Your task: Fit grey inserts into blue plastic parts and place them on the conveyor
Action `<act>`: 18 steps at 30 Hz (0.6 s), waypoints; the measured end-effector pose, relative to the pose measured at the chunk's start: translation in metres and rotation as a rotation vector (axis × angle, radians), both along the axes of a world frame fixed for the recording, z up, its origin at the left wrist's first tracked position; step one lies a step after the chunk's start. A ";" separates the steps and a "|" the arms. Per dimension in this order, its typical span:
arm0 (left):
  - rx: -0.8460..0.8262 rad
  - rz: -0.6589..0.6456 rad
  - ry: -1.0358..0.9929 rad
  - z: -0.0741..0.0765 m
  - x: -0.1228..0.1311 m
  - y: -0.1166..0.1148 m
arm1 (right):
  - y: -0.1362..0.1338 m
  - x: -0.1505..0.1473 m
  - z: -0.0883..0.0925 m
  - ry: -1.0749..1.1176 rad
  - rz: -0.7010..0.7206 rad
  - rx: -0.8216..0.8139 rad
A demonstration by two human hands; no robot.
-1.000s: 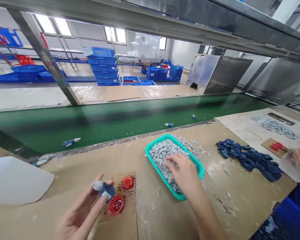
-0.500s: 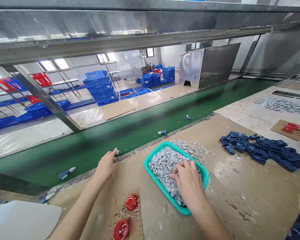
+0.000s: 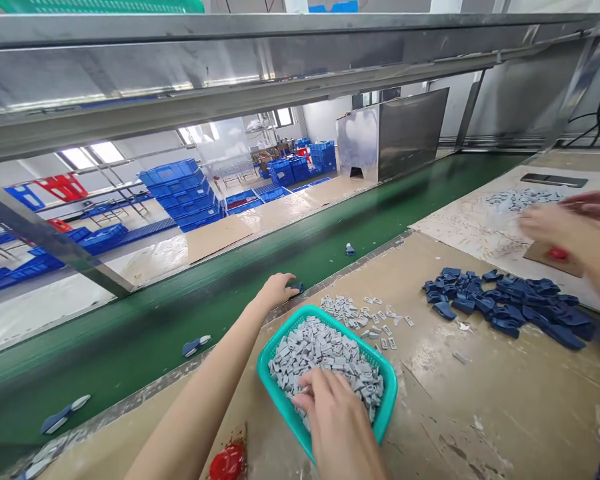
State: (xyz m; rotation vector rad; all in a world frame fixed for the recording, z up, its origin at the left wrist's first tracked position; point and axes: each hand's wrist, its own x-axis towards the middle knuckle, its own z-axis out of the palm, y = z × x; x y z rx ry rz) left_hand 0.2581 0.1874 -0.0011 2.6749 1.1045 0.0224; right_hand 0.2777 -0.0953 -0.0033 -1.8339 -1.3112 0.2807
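My left hand (image 3: 276, 291) reaches out over the edge of the green conveyor belt (image 3: 190, 300), its fingers curled over a small blue part (image 3: 295, 287) lying there. My right hand (image 3: 333, 417) rests in the teal basket (image 3: 386, 407), fingers bent down into the heap of small grey pieces (image 3: 325, 357); what the fingers grip is hidden. More grey pieces (image 3: 365, 312) lie scattered on the bench just beyond the basket.
A pile of dark blue parts (image 3: 505, 303) lies to the right. A co-worker's hands (image 3: 565, 223) work at the far right over a red cap. Another red cap (image 3: 227, 461) sits near my left forearm. Blue-and-white parts (image 3: 195, 345) ride the belt. A steel shelf hangs overhead.
My left hand has moved further right and out onto the belt edge over a blue part. The right hand stays in the basket. A co-worker's hands have come into view at right.
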 end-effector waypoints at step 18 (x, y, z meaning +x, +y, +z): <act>-0.704 0.425 -1.180 0.052 -0.150 -0.159 | -0.019 0.017 0.029 0.446 0.053 0.101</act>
